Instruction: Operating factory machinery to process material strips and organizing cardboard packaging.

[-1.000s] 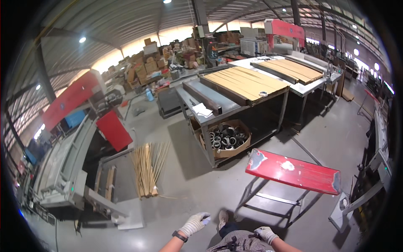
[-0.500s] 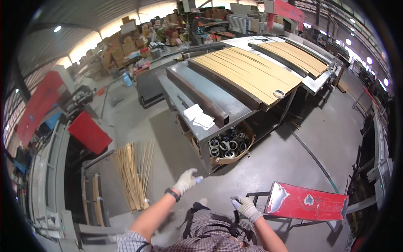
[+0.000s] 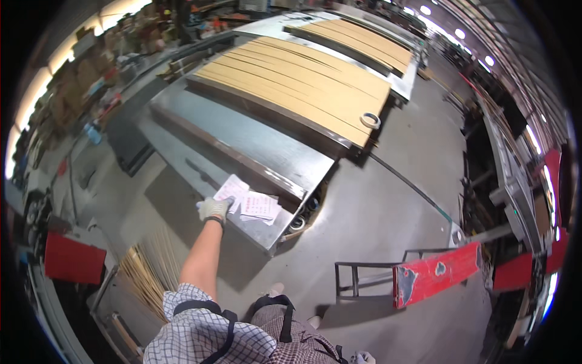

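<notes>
My left hand point(image 3: 215, 208), in a pale knitted glove, reaches to the near left edge of the metal table point(image 3: 267, 145). Its thumb side touches or lies right beside a white paper slip point(image 3: 233, 189) with reddish print; contact is hard to make out. The fingers look spread, with nothing visibly gripped. A small stack of printed slips point(image 3: 260, 206) overlaps it on the right. Behind the slips a long dark metal bar point(image 3: 236, 155) lies along the tabletop. Only part of my gloved right hand point(image 3: 364, 358) shows at the bottom edge, its fingers mostly cut off.
Tan strips point(image 3: 291, 85) lie on a dark beam across the table, a tape roll point(image 3: 370, 121) on their corner. More rolls point(image 3: 297, 224) show below the table's corner. A worn red bench point(image 3: 436, 273) stands at right; thin wooden strips point(image 3: 145, 273) lie on the floor at left.
My view has turned right and come closer to the table. My left hand has moved forward from above the floor to the slips. My right hand has dropped to the bottom edge.
</notes>
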`<move>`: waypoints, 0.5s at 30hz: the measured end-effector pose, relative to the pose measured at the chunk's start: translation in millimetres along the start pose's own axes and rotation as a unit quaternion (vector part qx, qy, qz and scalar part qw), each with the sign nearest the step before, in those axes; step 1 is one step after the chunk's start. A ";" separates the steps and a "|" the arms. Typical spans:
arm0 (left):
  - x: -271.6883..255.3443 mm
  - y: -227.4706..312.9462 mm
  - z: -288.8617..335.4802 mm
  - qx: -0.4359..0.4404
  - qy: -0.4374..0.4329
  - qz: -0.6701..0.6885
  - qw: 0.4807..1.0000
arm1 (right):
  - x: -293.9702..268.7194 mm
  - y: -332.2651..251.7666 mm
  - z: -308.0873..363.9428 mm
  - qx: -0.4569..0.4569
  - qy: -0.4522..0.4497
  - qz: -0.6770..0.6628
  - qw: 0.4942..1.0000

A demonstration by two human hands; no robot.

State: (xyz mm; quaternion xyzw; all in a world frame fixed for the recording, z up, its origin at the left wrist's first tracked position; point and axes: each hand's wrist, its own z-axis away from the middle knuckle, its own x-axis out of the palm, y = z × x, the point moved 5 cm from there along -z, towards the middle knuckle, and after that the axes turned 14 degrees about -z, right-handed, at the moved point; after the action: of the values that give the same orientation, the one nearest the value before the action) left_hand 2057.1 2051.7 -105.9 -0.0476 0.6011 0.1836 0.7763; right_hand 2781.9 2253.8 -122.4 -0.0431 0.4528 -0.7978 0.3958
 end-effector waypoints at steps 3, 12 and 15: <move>10.7 23.4 4.6 0.038 -0.035 -0.004 0.999 | -6.1 55.8 58.1 0.091 0.114 -0.134 0.980; -0.1 61.5 92.5 0.375 0.086 0.325 0.864 | 42.0 164.7 138.2 0.191 0.203 0.021 0.960; 0.3 114.3 257.2 0.542 -0.133 0.369 0.743 | 26.5 129.2 135.0 0.102 0.257 -0.033 0.960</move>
State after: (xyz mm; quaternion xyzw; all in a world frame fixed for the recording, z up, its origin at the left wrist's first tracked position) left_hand 2253.6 2233.6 -19.3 0.6321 0.4605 0.1033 0.6146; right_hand 2898.0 2107.4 -148.6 0.1893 0.4534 -0.8367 0.2417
